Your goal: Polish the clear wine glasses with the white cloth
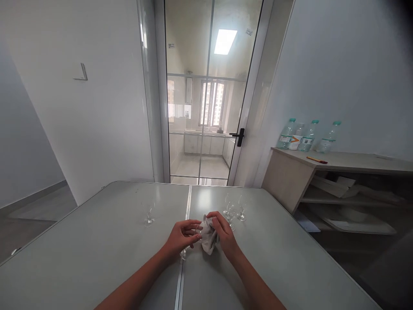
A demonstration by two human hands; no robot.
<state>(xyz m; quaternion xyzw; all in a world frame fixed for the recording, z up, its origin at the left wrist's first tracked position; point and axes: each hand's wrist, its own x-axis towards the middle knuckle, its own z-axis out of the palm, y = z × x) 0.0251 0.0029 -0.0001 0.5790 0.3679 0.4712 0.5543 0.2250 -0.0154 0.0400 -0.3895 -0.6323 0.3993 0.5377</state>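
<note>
A clear stemmed glass (pixel 183 253) is tilted in my left hand (pixel 181 237), its foot pointing down to the left. The fingers curl round its bowl. My right hand (pixel 225 234) is closed on a whitish cloth (pixel 209 241), pressed against the rim side of the glass. How far the cloth goes inside the bowl is hidden. Beyond my right hand several clear stemmed glasses (pixel 241 214) stand together on the table. Apart from them, one more stemmed glass (pixel 149 218) stands upright on the left half.
The pale table (pixel 97 249) has a metal seam (pixel 179 280) down its middle. At right, a shelf unit (pixel 287 172) bears several plastic bottles (pixel 309 135) and a brush-like tool (pixel 316 159). A glass door (pixel 200 99) with a black handle (pixel 240 137) stands behind the table.
</note>
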